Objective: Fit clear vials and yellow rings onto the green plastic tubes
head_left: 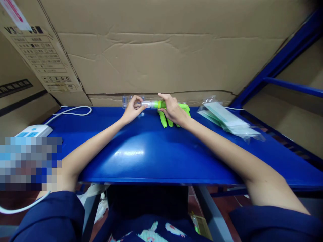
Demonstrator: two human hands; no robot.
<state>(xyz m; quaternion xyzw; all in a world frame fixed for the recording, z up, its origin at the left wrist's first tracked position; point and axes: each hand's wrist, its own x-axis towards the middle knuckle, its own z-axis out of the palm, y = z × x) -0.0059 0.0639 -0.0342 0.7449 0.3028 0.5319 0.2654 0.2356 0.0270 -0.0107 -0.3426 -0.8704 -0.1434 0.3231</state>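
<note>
A clear tube (151, 104) with a green end lies level just above the far part of the blue table. My left hand (133, 110) pinches its clear end between thumb and fingers. Around the green end is my right hand (173, 108), its thumb and fingers spread apart; whether the palm touches the tube I cannot tell. Under and behind the right hand are lime-green finger-like pieces (164, 121), partly hidden by it. Small clear vials (124, 102) stand behind my left hand. Close to that hand a tiny clear piece (142, 114) rests on the table.
The blue table (156, 151) ends at a cardboard wall (166, 64). Clear plastic bags with white and green packets (227, 117) lie at right. On the left are a white power strip (35, 130) and its cable (73, 112). A blue metal frame (272, 64) rises at right.
</note>
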